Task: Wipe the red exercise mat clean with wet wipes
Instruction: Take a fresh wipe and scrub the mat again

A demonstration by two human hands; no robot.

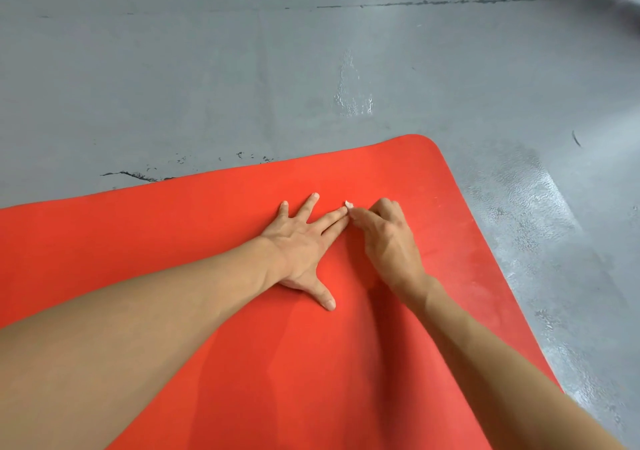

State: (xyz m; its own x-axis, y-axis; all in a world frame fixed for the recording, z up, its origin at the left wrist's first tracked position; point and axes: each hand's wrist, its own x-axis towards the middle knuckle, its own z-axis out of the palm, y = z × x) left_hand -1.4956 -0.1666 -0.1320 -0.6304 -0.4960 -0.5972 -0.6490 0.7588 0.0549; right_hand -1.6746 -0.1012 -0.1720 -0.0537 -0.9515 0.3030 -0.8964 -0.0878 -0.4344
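red exercise mat [346,363] fills the near view, spread flat on the grey floor [207,68], rounded corner up at one o'clock. left hand [304,252] lies flat, fingers splayed, likely bracing the mat against sliding. just beside it at three o'clock, right hand [388,238] has its grip curled round a small white wet wipe [349,204], only a scrap peeking out, pressed to the surface for scrubbing. no brand or writing readable anywhere.
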